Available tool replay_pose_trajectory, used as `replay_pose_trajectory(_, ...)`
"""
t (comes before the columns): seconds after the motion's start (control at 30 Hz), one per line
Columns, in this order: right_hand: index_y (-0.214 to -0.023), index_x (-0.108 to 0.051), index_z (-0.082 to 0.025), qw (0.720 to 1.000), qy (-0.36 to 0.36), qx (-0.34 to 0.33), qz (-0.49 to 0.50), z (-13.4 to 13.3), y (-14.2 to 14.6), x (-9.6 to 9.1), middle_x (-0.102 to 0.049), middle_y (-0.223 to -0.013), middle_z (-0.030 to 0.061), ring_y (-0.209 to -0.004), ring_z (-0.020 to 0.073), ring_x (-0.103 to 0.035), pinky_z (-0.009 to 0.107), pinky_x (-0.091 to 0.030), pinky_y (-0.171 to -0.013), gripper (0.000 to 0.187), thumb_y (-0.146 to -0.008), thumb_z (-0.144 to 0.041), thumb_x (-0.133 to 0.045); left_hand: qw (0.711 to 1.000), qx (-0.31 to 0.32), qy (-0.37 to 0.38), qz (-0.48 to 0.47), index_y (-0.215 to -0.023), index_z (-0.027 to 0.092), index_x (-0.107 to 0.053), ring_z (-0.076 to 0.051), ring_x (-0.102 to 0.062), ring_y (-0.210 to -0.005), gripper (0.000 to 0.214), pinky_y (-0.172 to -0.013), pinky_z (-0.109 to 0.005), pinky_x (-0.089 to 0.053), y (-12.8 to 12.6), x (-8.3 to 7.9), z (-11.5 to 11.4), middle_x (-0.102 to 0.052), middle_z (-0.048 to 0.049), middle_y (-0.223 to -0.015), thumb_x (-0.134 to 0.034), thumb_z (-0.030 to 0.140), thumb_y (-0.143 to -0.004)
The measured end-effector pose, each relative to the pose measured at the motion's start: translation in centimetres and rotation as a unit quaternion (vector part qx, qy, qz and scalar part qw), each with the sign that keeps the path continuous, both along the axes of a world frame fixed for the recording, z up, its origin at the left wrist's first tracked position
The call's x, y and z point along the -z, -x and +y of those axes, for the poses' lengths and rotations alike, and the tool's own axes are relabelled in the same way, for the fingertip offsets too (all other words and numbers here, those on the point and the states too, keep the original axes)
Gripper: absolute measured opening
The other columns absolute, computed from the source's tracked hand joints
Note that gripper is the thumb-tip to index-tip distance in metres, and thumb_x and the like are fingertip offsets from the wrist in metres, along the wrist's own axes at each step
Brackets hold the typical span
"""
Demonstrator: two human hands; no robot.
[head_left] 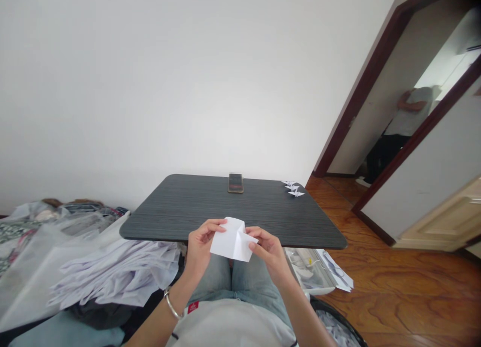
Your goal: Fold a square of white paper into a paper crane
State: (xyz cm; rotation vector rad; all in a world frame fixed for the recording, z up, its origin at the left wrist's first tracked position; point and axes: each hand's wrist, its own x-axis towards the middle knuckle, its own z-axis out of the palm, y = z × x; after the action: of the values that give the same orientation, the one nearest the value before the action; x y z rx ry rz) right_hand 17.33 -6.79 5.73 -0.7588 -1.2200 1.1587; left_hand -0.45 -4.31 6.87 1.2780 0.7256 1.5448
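Pinching one creased white paper (224, 244) at the bench's (180, 206) near edge: left hand (203, 241) and right hand (269, 249), fingertips closed on its sides. Pale tray (319, 290): yellow piece (310, 261), other contents unclear; far end hidden by the bench. Black-rimmed bin (344, 319): pale scraps (333, 329), cut off below. Bench: dark, grained, round-cornered. Folded shapes (295, 193): white, pointed, at its far right.

Readable text: none. Red label (193, 307) at the hem of the pale shirt (233, 324), wearer's left side: small whitish marking, too small to read. Phone (236, 183) on table (188, 201): dark screen, reddish band low down; any characters there cannot be made out.
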Motion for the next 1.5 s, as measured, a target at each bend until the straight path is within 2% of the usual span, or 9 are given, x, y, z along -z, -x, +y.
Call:
replay_pose_trajectory(0.3, -0.065, -0.065, -0.018, 1.000, 0.000, 0.000, -0.005, 0.0, 0.3, 0.1, -0.060, -0.101, 0.0070, -0.088, 0.0203, -0.058, 0.028, -0.045, -0.071, 0.013, -0.071, -0.028, -0.070, 0.998, 0.024, -0.006, 0.062, -0.069, 0.021, -0.073, -0.020, -0.061, -0.092, 0.010, -0.076, -0.027, -0.047, -0.4, 0.1, -0.2, -0.068, -0.0068, -0.098, -0.065, 0.016, -0.072)
replay_pose_trajectory(0.53, -0.060, -0.064, -0.019, 0.996, -0.028, 0.079, -0.009, 0.0, 0.3, 0.0, -0.060, -0.106, 0.0078, -0.100, 0.0238, -0.055, 0.034, -0.042, -0.083, 0.015, -0.072, -0.027, -0.070, 0.986, 0.037, -0.046, 0.153, -0.084, 0.018, -0.071, -0.024, -0.052, -0.109, 0.022, -0.091, -0.033, -0.040, 0.1, -0.3, -0.7, -0.058, -0.0101, -0.116, -0.050, 0.025, -0.084)
replay_pose_trajectory(0.67, -0.064, -0.067, -0.020, 0.994, -0.040, 0.097, -0.032, -0.1, 0.6, 0.0, -0.059, -0.110, 0.0091, -0.098, 0.0249, -0.056, 0.034, -0.046, -0.078, 0.011, -0.072, -0.027, -0.070, 0.982, 0.085, -0.062, 0.158, -0.092, 0.017, -0.064, -0.025, -0.054, -0.103, 0.023, -0.085, -0.032, -0.045, -0.3, -0.3, -0.9, -0.051, -0.0109, -0.117, -0.063, 0.032, -0.075)
replay_pose_trajectory(0.77, -0.066, -0.069, -0.021, 0.992, -0.039, 0.106, -0.054, -0.3, 0.9, -0.1, -0.058, -0.111, 0.0088, -0.092, 0.0232, -0.057, 0.032, -0.049, -0.071, 0.008, -0.073, -0.025, -0.069, 0.976, 0.038, -0.074, 0.201, -0.088, 0.018, -0.061, -0.023, -0.054, -0.100, 0.026, -0.080, -0.029, -0.046, -0.7, -0.4, -1.0, -0.052, -0.0096, -0.113, -0.072, 0.027, -0.066)
replay_pose_trajectory(0.9, -0.068, -0.070, -0.023, 0.987, -0.057, 0.116, -0.096, -0.4, 1.0, -0.1, -0.060, -0.107, 0.0080, -0.089, 0.0224, -0.057, 0.031, -0.049, -0.067, 0.004, -0.072, -0.023, -0.068, 0.963, -0.034, -0.091, 0.251, -0.079, 0.018, -0.061, -0.021, -0.057, -0.093, 0.011, -0.082, -0.029, -0.044, -0.9, -0.6, -1.1, -0.060, -0.0064, -0.098, -0.067, 0.023, -0.071)
replay_pose_trajectory(1.03, -0.069, -0.069, -0.022, 0.982, -0.077, 0.135, -0.111, -0.5, 1.0, 0.0, -0.060, -0.099, 0.0071, -0.088, 0.0211, -0.058, 0.029, -0.049, -0.067, 0.006, -0.074, -0.021, -0.066, 0.958, -0.051, -0.068, 0.274, -0.073, 0.018, -0.060, -0.018, -0.061, -0.080, 0.007, -0.077, -0.028, -0.044, -0.9, -0.3, -1.2, -0.065, -0.0026, -0.080, -0.062, 0.024, -0.075)
replay_pose_trajectory(1.23, -0.078, -0.061, -0.021, 0.974, -0.070, 0.189, -0.101, -0.5, 1.1, 0.1, -0.061, -0.081, 0.0030, -0.077, 0.0184, -0.058, 0.025, -0.047, -0.059, 0.010, -0.071, -0.020, -0.068, 0.962, -0.066, -0.015, 0.264, -0.101, 0.020, -0.059, -0.014, -0.061, -0.070, 0.028, -0.071, -0.025, -0.045, -0.9, -0.1, -1.2, -0.064, 0.0018, -0.071, -0.064, 0.024, -0.074)
replay_pose_trajectory(1.33, -0.085, -0.059, -0.021, 0.974, -0.046, 0.202, -0.096, -0.6, 1.1, 0.0, -0.061, -0.070, -0.0004, -0.065, 0.0156, -0.058, 0.025, -0.044, -0.056, 0.018, -0.070, -0.021, -0.069, 0.954, -0.046, -0.036, 0.294, -0.078, 0.017, -0.067, -0.013, -0.054, -0.064, 0.011, -0.063, -0.023, -0.042, -0.8, -0.5, -1.2, -0.060, 0.0003, -0.068, -0.062, 0.027, -0.075)
replay_pose_trajectory(1.5, -0.087, -0.064, -0.019, 0.982, -0.016, 0.165, -0.092, -0.5, 0.9, 0.0, -0.064, -0.067, 0.0014, -0.061, 0.0156, -0.057, 0.026, -0.044, -0.056, 0.015, -0.075, -0.027, -0.065, 0.975, -0.001, -0.019, 0.222, -0.062, 0.015, -0.061, -0.013, -0.050, -0.063, 0.021, -0.059, -0.022, -0.039, -0.8, -1.0, -1.1, -0.053, -0.0003, -0.066, -0.062, 0.030, -0.076)
